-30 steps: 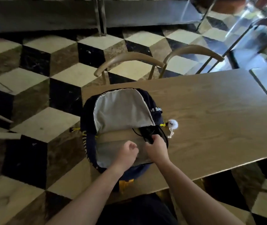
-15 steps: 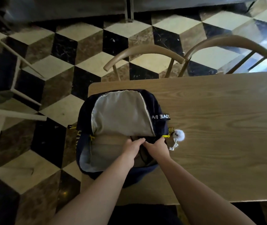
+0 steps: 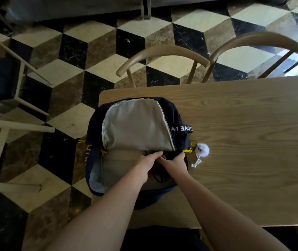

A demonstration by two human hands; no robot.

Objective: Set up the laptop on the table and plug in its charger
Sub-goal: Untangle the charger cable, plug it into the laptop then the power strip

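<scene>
Backpack (image 3: 135, 127) is lying unzipped at the table (image 3: 244, 142) corner. Left hand (image 3: 149, 160) and right hand (image 3: 175, 163) are reaching inside; their grip is hidden, cannot tell.

Both hands now reach deeper into the open backpack (image 3: 135, 127) than a second ago. The left hand (image 3: 149, 160), a closed fist on the grey lining back then, is stretched out flat, its fingertips at the edge of the folded-back flap. The right hand (image 3: 176, 163) has slid forward to the dark opening, its fingers tucked under the flap's edge near the yellow zip pull (image 3: 187, 151). The two hands now touch at the fingertips instead of lying side by side. A black cord (image 3: 158, 177) shows between the wrists. The view has tilted down and shifted left, so less of the table (image 3: 253, 133) shows.
</scene>
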